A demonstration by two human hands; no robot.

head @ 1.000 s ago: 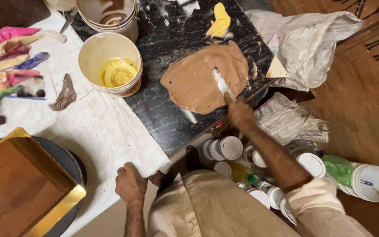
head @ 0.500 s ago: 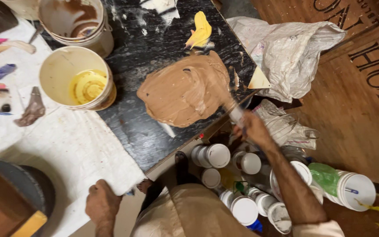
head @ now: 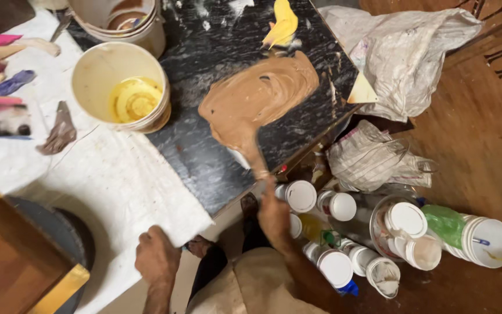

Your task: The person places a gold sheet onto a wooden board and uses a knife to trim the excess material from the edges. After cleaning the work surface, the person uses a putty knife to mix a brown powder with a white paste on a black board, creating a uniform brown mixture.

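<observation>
At the far left a wooden board with a gold edge (head: 13, 261) lies over a dark round tray. The left hand (head: 157, 259) rests knuckles up, fingers curled closed on the edge of the white cloth (head: 111, 186) covering the surface; it holds no tool. Above it stands a cream bucket (head: 120, 87) with yellow paint in its bottom. To the right, the right hand (head: 274, 216) is closed around the handle of a palette knife (head: 255, 160), whose paint-smeared blade reaches up from the grip into a wide, glossy brown paint puddle (head: 262, 96) spread on the black speckled slab (head: 204, 157). White-lidded jars (head: 344, 232) crowd the floor at the right.
</observation>
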